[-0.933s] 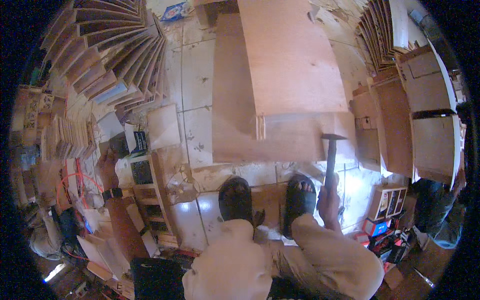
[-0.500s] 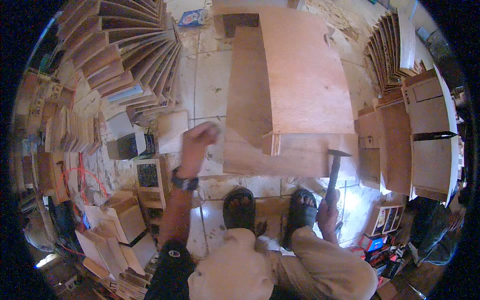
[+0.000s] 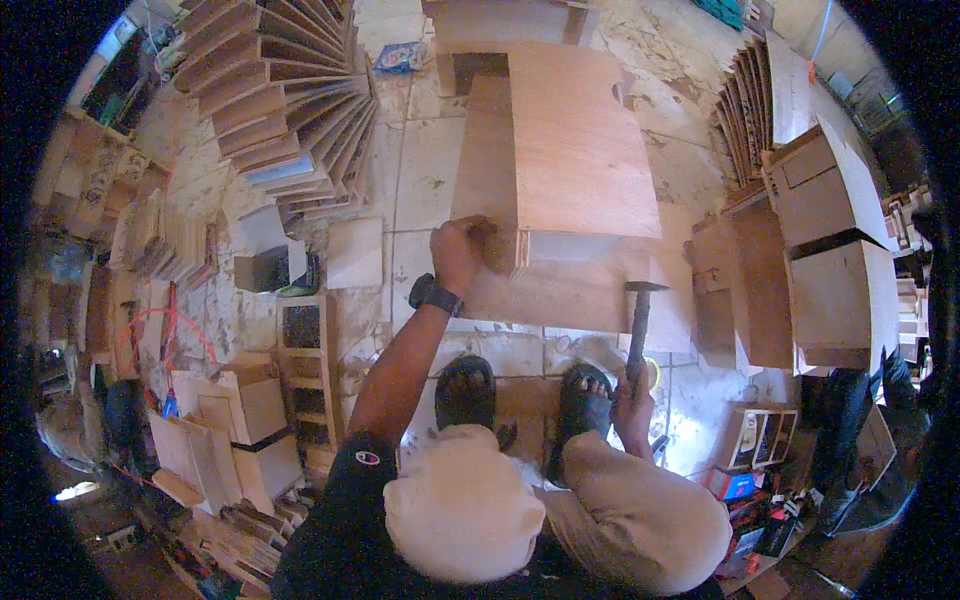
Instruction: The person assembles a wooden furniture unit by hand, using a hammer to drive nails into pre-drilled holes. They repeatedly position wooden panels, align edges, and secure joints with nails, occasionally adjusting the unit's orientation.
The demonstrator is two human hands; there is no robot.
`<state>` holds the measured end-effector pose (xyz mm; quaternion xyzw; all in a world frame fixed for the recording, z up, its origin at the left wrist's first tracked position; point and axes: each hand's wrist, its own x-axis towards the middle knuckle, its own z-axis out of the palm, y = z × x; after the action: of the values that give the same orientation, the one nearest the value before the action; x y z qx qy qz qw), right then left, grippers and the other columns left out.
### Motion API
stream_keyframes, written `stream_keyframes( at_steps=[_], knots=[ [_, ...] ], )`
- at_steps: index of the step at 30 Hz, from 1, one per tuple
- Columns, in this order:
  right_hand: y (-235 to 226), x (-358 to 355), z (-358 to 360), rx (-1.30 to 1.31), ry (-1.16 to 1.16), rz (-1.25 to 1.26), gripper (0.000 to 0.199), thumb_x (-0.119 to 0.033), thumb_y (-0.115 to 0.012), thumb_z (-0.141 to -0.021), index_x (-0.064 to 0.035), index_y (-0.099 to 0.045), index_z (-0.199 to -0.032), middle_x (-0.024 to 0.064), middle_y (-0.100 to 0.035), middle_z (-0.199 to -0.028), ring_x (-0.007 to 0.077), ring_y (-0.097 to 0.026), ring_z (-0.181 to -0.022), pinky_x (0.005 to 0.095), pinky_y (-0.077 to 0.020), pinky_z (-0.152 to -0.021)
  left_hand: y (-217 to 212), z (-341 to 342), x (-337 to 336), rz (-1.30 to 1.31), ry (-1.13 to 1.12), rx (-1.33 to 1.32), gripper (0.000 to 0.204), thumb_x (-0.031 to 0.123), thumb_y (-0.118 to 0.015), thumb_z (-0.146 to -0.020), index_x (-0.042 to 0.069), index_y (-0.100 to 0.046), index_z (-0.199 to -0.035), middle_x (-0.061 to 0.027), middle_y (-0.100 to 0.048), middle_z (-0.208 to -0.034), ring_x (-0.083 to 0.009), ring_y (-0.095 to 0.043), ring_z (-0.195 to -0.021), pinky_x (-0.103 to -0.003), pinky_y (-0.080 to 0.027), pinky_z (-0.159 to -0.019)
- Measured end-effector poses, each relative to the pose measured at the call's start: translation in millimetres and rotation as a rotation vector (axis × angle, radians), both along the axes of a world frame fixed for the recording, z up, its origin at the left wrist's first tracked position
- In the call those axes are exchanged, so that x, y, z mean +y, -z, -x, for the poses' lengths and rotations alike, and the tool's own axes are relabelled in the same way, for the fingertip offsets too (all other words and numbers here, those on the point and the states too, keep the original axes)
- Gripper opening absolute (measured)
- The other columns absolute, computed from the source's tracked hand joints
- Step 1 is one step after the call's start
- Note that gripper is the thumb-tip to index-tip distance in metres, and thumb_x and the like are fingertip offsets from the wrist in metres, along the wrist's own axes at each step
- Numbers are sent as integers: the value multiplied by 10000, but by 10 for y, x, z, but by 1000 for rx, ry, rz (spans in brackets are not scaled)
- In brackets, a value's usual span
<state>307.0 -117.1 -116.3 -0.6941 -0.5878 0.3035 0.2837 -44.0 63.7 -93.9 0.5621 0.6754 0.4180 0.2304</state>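
A plywood box [image 3: 585, 150] stands on the floor in front of me, with a smooth pale top and a thin edge at its near left corner. A flat wooden panel [image 3: 570, 300] spreads out from its near and left sides. My left hand [image 3: 462, 250] is at the box's left side by that corner, fingers bent together against the wood; anything between them is too small to make out. Low on the right, my right hand [image 3: 632, 415] is closed round the handle of a hammer [image 3: 640, 325]. The hammer's head points up, apart from the box.
Fanned wooden panels [image 3: 300, 120] stand at the far left, another row [image 3: 745, 110] at the far right. Stacked wooden boxes [image 3: 830, 270] flank the right side. A small wooden frame [image 3: 305, 380] and an open carton [image 3: 265, 268] lie left. My sandalled feet [image 3: 467, 392] are close by.
My left hand has moved right and forward, from the open floor to the box's left side. The hammer stays in my right hand, raised much as before. The view has shifted slightly.
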Motion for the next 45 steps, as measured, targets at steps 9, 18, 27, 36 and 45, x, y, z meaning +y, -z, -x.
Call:
stream_keyframes(
  at_steps=[9,18,27,36,45],
  knots=[
    [-477,57,46,216,8,-88,412,-166,-469,-972,-90,-406,-1372,6,-521,-672,67,-469,-471,243,-392,-413,-15,81,-84,-98,-86,99,226,42,-599,-797,53,-707,-995,-168,-701,-886,-271,-691,-814,-337,-541,-720],
    [-1269,475,146,44,-200,-237,541,-128,-516,-937,-124,-323,-1442,163,-586,-708,252,-579,-609,368,-476,-612,-1007,-454,-176,-485,-50,-223,215,88,-630,-878,28,-642,-1084,-86,-690,-980,-166,-656,-844,-284,-525,-728],
    [-1291,552,191,92,-200,-154,541,-155,-527,-942,-133,-321,-1443,165,-565,-689,255,-574,-618,375,-459,-608,-1227,-1361,146,-361,323,105,167,39,-641,-804,67,-699,-958,-130,-694,-927,-278,-660,-839,-360,-511,-745],
    [-1278,571,169,110,-205,-106,555,-170,-531,-940,-129,-306,-1446,197,-594,-744,334,-600,-672,416,-474,-637,-1115,-1365,158,-382,275,-6,157,29,-630,-801,71,-701,-934,-127,-692,-892,-299,-653,-841,-381,-504,-771],
    [-1519,592,136,28,-249,-145,585,-164,-534,-930,-135,-281,-1456,261,-630,-872,430,-631,-774,474,-500,-688,-1082,-1353,165,-525,318,164,248,-9,-625,-796,79,-663,-1025,-116,-680,-902,-293,-638,-874,-404,-502,-762]
  ],
)
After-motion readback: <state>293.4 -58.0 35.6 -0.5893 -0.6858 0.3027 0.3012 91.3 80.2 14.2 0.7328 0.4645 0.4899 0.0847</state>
